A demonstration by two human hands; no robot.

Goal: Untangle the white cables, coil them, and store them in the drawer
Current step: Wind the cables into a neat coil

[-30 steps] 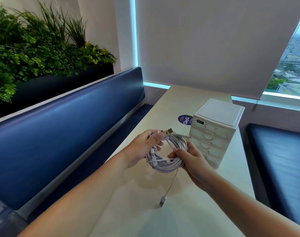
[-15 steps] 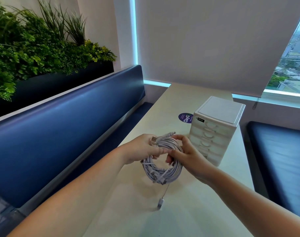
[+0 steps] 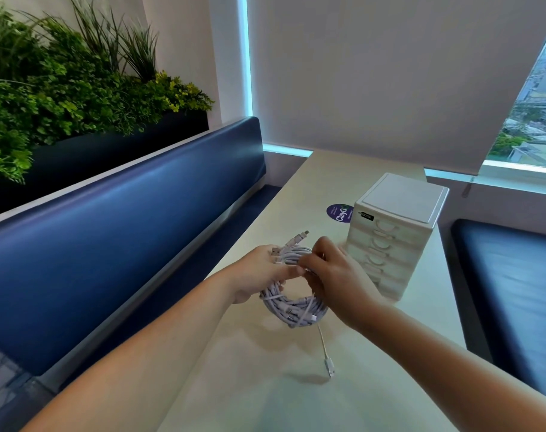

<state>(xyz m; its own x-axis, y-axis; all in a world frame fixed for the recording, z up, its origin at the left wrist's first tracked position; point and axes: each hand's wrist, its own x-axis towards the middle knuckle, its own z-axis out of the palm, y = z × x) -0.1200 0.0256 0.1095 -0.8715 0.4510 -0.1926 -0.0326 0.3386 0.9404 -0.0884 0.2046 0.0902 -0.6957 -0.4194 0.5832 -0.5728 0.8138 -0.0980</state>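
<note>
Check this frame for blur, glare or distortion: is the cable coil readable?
Head view: wide-angle bending bows the bench and blind edges; the right hand looks motion-smeared; the cable coil is legible; the dangling plug casts a soft shadow.

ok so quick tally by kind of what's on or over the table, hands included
hands: 2, left hand and right hand, both gripping the bundle
white cable bundle: 1 (cables inside too tangled to count)
white drawer unit: 1
round purple sticker: 1
total: 5
</note>
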